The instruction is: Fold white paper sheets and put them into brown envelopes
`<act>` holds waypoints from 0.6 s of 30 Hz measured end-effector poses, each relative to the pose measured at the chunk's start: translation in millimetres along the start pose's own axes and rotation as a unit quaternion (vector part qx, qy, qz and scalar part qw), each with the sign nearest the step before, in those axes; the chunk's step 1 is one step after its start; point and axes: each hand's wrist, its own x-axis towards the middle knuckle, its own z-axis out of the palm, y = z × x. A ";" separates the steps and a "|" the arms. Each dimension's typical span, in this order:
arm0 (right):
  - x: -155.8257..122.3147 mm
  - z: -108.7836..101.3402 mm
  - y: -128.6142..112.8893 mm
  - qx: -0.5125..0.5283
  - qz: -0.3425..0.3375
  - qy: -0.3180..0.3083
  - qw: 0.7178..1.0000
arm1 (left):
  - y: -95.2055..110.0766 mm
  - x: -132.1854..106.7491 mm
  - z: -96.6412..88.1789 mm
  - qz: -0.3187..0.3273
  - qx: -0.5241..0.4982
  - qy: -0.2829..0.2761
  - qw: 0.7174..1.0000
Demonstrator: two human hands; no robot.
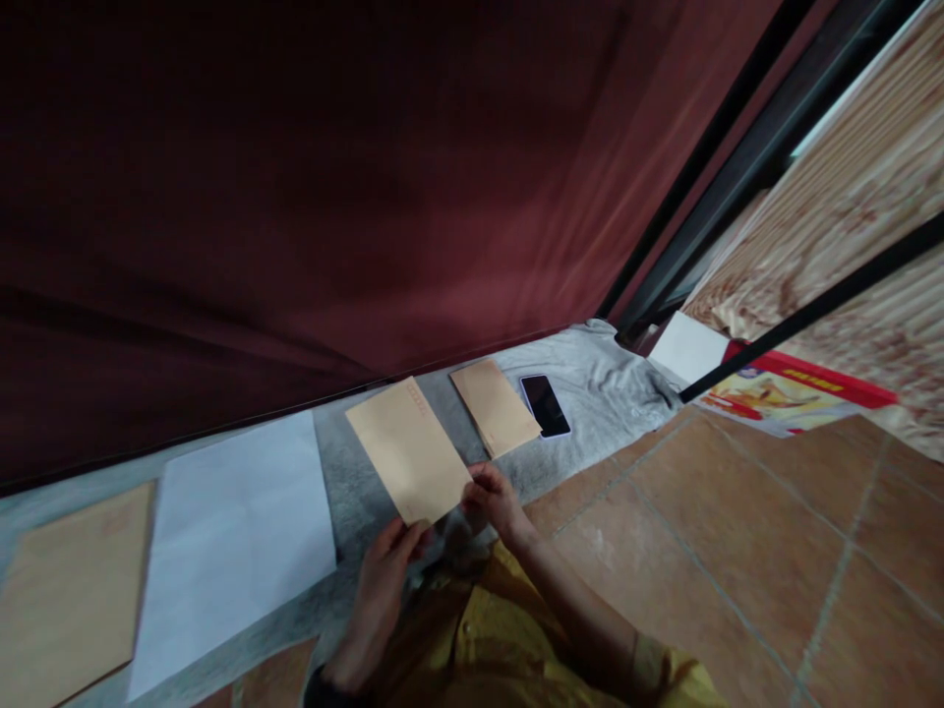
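A tan paper envelope [413, 452] with a row of small printed boxes near its far edge is held between my two hands. My left hand [390, 560] pinches its near left corner. At the near right corner, my right hand [493, 500] grips the paper between thumb and fingers. Just right of it lies a stack of smaller tan envelopes [494, 405], and beside that a dark-screened smartphone [546, 405]. Left of my hands, a large white sheet of paper [240, 541] lies flat, with a bigger tan envelope [74, 595] at the far left.
Everything lies on a narrow ledge covered with grey cloth [597, 388]. A dark red curtain [369, 197] rises behind it. To the right are black metal bars [811, 307], a red and yellow printed box [789, 388] and brown floor tiles [723, 531].
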 end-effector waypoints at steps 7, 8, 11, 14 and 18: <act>-4.5 -1.2 8.0 0.091 0.073 0.059 0.991 | 0.8 4.0 4.7 -0.007 -0.023 -0.004 1.000; -4.7 -1.7 10.9 0.083 0.078 0.052 0.992 | -0.3 5.5 4.1 -0.018 -0.032 -0.004 0.999; -3.7 -5.1 19.1 0.004 0.044 0.036 0.998 | -4.4 10.2 1.0 -0.048 -0.057 -0.001 0.997; -1.3 -16.8 18.8 -0.171 -0.057 0.063 0.982 | -8.9 14.3 -3.2 -0.061 -0.071 0.020 0.995; 8.1 -51.2 -5.1 -0.315 -0.136 0.135 0.930 | -12.2 17.2 -7.2 -0.063 -0.073 0.028 0.995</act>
